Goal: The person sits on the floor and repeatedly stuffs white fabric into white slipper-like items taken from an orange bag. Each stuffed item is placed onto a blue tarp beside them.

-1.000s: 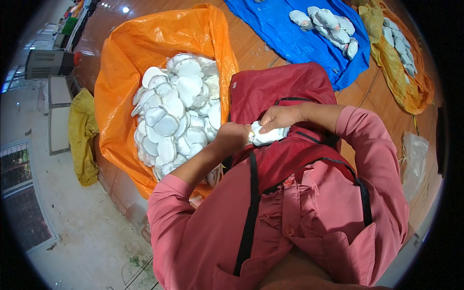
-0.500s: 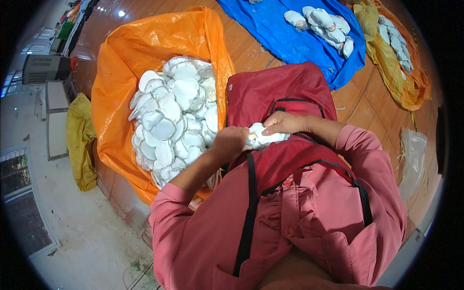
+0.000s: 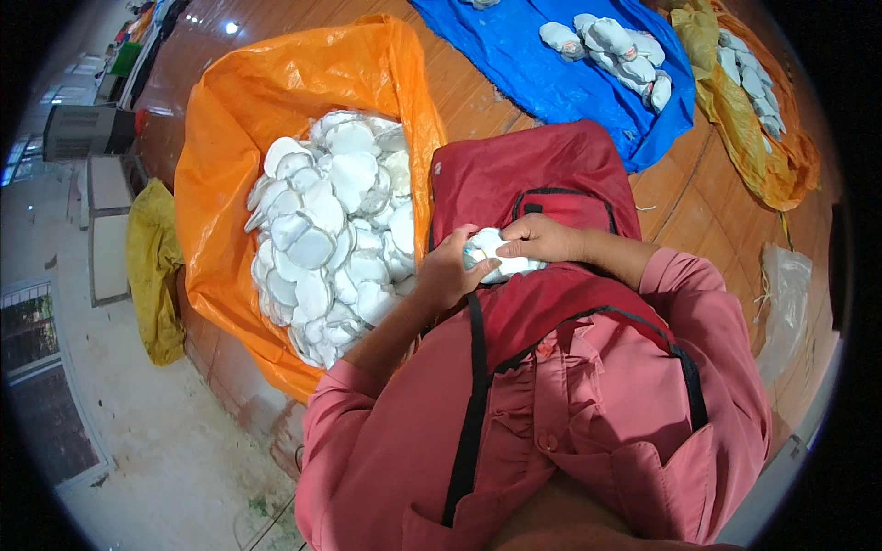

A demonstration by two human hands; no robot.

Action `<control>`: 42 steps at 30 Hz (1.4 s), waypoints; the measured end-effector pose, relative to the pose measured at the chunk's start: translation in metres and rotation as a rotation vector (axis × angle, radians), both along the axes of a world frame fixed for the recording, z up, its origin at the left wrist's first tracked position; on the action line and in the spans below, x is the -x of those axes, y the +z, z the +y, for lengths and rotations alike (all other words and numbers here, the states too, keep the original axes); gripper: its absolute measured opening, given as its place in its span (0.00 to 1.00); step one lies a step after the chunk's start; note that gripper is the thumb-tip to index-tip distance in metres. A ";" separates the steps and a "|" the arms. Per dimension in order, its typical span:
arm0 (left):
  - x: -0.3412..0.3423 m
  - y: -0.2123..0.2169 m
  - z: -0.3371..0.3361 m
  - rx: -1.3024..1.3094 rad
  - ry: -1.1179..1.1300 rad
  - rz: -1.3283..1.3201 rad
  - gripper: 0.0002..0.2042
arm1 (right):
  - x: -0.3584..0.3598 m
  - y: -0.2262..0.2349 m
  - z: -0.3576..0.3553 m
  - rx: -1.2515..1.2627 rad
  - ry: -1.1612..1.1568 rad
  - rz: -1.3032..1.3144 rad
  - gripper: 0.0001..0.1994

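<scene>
A small, rounded white cloth piece (image 3: 508, 259) lies above my lap, with a little coloured mark at its left end. My left hand (image 3: 448, 268) pinches that left end between thumb and fingers. Across its upper right side my right hand (image 3: 547, 241) is closed, the thumb pressed on top and the other fingers partly hidden beneath. Under both hands is a dark red apron (image 3: 542, 174) with a black-trimmed pocket. To the left, many flat, rounded white pieces (image 3: 312, 248) fill an open orange sack (image 3: 234, 119).
Ahead on the tiled floor, a blue sheet (image 3: 514, 69) bears a heap of plump whitish pieces (image 3: 620, 50). Farther right, similar pieces sit in a yellow and orange sack (image 3: 735, 138). A clear plastic bag (image 3: 785, 294) lies at right, a yellow sack (image 3: 154, 266) by the left wall.
My left hand has turned and its fingers have opened out around the piece's left end, showing more of it. My right hand keeps its hold, nearly in place.
</scene>
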State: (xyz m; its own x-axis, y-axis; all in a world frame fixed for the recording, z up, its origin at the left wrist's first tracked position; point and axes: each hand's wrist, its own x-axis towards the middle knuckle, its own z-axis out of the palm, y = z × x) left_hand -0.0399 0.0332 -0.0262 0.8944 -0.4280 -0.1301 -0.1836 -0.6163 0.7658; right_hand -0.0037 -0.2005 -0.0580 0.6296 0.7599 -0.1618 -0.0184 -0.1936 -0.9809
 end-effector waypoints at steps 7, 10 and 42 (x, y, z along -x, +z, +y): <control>0.001 -0.025 -0.026 0.064 0.406 0.016 0.19 | 0.012 -0.003 0.000 -0.128 -0.213 0.224 0.20; -0.005 -0.027 -0.028 0.143 0.381 -0.054 0.15 | 0.013 -0.006 -0.001 -0.150 -0.235 0.137 0.20; -0.009 0.030 -0.021 0.684 0.467 0.098 0.18 | 0.015 0.044 0.020 -0.270 -0.405 0.419 0.20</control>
State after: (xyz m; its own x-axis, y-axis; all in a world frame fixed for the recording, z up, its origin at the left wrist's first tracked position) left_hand -0.0312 0.0120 0.0038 0.9976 -0.0288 -0.0631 0.0630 -0.0057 0.9980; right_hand -0.0183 -0.1810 -0.0141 0.8002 0.5235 -0.2927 -0.4306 0.1618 -0.8879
